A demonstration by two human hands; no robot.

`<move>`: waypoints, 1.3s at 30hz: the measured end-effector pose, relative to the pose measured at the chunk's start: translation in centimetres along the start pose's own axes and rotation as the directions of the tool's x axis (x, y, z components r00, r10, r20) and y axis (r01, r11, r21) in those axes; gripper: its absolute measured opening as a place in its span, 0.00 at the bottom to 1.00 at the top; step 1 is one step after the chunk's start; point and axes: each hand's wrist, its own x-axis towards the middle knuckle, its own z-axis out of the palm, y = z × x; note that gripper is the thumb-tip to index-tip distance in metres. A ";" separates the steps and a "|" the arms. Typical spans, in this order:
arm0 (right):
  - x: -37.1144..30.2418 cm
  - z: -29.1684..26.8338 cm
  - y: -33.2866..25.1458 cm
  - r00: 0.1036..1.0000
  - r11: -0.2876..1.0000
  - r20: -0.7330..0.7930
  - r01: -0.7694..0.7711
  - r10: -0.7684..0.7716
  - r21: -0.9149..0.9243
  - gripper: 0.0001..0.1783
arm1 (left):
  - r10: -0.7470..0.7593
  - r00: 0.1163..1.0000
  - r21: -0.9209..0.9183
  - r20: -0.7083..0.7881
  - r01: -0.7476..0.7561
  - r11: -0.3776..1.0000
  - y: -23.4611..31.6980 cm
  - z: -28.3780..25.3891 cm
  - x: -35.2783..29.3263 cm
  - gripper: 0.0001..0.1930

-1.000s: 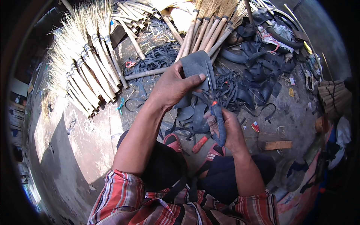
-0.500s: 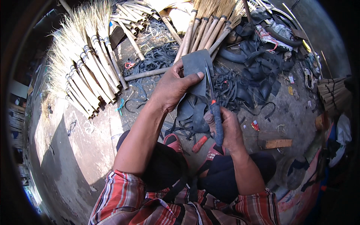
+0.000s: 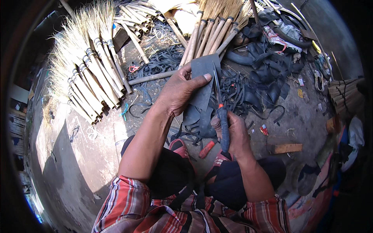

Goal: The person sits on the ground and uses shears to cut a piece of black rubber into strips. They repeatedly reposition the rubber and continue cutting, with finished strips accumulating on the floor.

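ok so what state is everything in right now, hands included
left hand: closed on the rubber sheet, thumb on its face
rubber sheet: held up off the ground
right hand: closed around the scissors' handles
scissors: blades at the sheet's right side, opening hard to judge
brooms: side by side, bristles fanned out
rubber strips: tangled, heaped
wooden block: lying on the ground

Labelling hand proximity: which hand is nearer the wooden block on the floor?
Right: the right hand, holding scissors, is left of the wooden block; the left hand is farther left and forward.
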 end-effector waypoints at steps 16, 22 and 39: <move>0.2 0.2 0.3 0.994 0.994 -0.031 0.100 -0.101 -0.033 0.17 | -0.031 0.999 -0.034 -0.008 0.031 0.999 -0.3 0.1 0.2 0.25; 1.0 0.3 0.2 0.989 0.990 -0.061 0.130 -0.133 -0.053 0.19 | 0.095 0.995 0.103 0.032 -0.098 0.990 -1.0 1.0 -0.5 0.29; 1.0 1.0 0.4 0.979 0.983 -0.086 0.185 -0.184 0.001 0.20 | 0.151 0.987 0.121 0.057 -0.157 0.980 -1.1 1.1 -0.4 0.33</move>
